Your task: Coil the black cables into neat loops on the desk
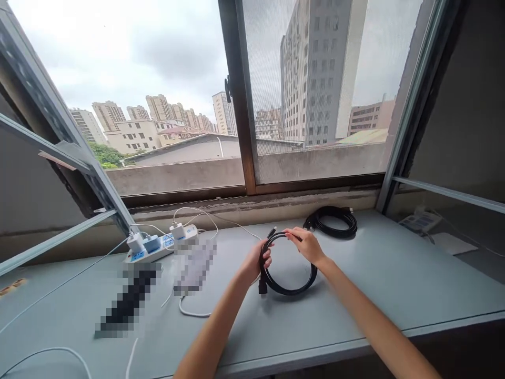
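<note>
A black cable coiled into a loop (290,288) is held just above the grey tabletop (394,273). My left hand (258,260) is wrapped round the loop's left side, where a plug end hangs down. My right hand (305,243) pinches the top of the loop between its fingers. A free connector end of the cable sticks up near the fingers of my right hand.
A second coiled black cable (335,221) lies behind, near the window. A white power strip (158,246) with chargers and white wires sits at the left, beside two blurred items. The window frame (240,105) rises behind the table. Papers lie at the far right.
</note>
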Available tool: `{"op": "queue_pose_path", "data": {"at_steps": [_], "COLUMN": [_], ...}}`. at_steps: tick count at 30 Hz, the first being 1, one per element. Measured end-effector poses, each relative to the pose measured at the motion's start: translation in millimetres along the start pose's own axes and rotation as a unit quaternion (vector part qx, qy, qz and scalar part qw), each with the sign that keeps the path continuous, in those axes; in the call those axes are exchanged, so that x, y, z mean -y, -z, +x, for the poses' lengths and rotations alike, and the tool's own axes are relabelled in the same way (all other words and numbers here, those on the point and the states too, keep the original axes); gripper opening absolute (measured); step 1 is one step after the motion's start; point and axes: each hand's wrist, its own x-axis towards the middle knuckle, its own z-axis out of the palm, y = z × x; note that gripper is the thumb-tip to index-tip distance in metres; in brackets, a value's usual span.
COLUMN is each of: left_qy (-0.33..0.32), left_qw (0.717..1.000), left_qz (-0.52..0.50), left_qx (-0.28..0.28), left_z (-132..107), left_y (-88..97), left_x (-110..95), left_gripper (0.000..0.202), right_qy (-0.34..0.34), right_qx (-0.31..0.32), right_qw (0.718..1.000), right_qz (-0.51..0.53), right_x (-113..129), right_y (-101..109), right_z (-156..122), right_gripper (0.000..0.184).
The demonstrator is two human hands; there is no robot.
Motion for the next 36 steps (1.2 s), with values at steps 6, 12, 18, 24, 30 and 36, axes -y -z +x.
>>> {"op": "queue_pose_path", "data": {"at_steps": [6, 12, 18, 24, 30, 36], "left_qy": [-0.008, -0.049, -0.108, -0.139, -0.16, -0.188], "left_qw": [0.999, 0.99, 0.972, 0.961, 0.959, 0.953], "left_qz": [0.03, 0.097, 0.177, 0.229, 0.231, 0.233], "left_qx": [-0.039, -0.091, -0.11, -0.068, -0.035, -0.041], "left_z": [2, 6, 3, 6, 6, 12], "left_y": [0.9, -3.6, -12.7, -12.0, -7.1, -1.3], "left_x": [12, 16, 21, 25, 15, 15], "left_gripper": [0.031, 0.053, 0.054, 0.055, 0.068, 0.065], "right_qy": [-0.041, -0.018, 0.041, 0.057, 0.044, 0.054], "right_qx": [0.04, 0.062, 0.071, 0.052, 0.03, 0.049], "right_qw": [0.998, 0.998, 0.996, 0.997, 0.998, 0.997], "right_qz": [-0.01, -0.023, -0.026, -0.029, -0.026, 0.01], "right_x": [-11, -21, -14, -7, -4, -3], "right_y": [-10, -17, -11, -5, -3, -2], "right_z": [-5, -2, 2, 3, 4, 6], "right_gripper": [0.046, 0.039, 0.018, 0.019, 0.025, 0.017]}}
